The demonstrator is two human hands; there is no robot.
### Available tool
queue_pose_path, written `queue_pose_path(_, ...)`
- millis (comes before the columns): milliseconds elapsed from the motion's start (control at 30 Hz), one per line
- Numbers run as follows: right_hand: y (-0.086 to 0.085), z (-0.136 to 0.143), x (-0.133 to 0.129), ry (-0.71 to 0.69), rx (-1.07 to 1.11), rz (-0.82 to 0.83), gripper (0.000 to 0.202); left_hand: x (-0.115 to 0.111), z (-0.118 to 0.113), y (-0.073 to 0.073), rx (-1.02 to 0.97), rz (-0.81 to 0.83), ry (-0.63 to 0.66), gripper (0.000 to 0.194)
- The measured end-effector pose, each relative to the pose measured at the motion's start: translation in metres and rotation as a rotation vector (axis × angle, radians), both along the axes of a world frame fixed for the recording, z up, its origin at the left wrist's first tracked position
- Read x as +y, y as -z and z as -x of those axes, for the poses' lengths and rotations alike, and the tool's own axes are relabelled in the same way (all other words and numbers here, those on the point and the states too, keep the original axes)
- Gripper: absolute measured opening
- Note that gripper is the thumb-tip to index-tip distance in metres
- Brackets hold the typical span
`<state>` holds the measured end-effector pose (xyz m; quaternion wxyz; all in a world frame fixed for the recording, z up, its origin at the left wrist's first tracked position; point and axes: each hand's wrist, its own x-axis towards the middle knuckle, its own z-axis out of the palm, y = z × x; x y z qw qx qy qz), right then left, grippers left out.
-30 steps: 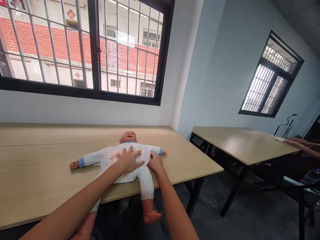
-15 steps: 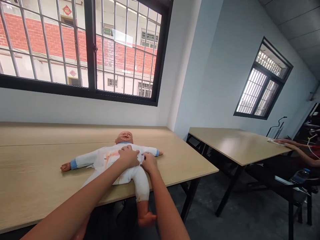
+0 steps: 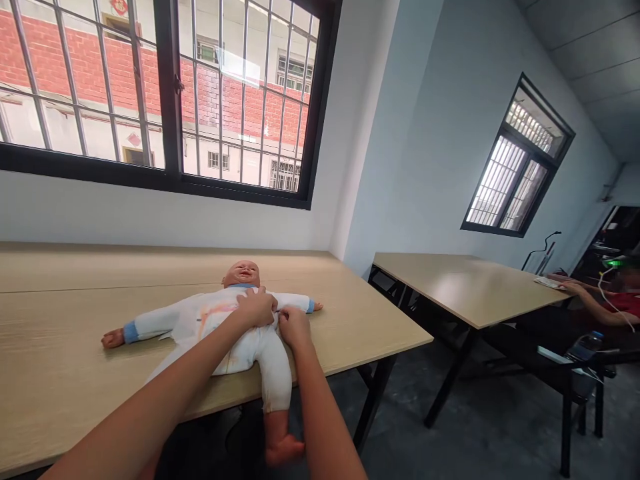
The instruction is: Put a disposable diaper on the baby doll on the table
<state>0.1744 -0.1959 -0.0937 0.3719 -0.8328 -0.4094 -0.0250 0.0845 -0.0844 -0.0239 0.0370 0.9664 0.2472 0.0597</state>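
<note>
A baby doll [image 3: 273, 360] lies face up on the wooden table [image 3: 50, 347], its head towards the wall and one bare foot over the near edge. It wears a white outfit with blue cuffs and an orange-marked front. My left hand [image 3: 257, 308] rests on the doll's chest, its fingers bent at the cloth. Beside it, at the side of the doll's body, my right hand [image 3: 294, 325] is closed with its fingertips pinched on the white clothing. The two hands nearly touch. My forearms cover part of the doll's legs.
A second table [image 3: 440, 280] stands to the right, with a person's hands [image 3: 575, 287] at its far end. Near that person are a black chair [image 3: 530, 363] and a bottle [image 3: 593, 343]. A barred window [image 3: 240, 100] is above the doll's table.
The view has shifted slightly, so the doll and tables appear a little further left. My right hand has moved slightly up along the doll's side. More of the person at the far right shows.
</note>
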Motion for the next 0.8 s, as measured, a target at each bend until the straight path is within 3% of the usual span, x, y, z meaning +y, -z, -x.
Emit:
queue_pose_path(267,-0.002,-0.002,-0.004,-0.069,0.127,-0.191,0.034,0.003,0.012,-0.012,-0.02,-0.02,0.339,0.014)
queue_pose_path(467,0.001,-0.005,-0.002,-0.055,0.203,-0.283,0.03,0.002,0.016,-0.006,-0.049,-0.064,0.389,0.018)
queue_pose_path(600,0.008,-0.011,0.004,-0.016,0.246,-0.324,0.013,0.003,0.011,0.002,-0.033,-0.115,0.397,0.023)
queue_pose_path(800,0.018,-0.021,0.007,0.015,0.332,-0.425,0.02,0.004,0.001,0.009,-0.035,-0.181,0.367,0.032)
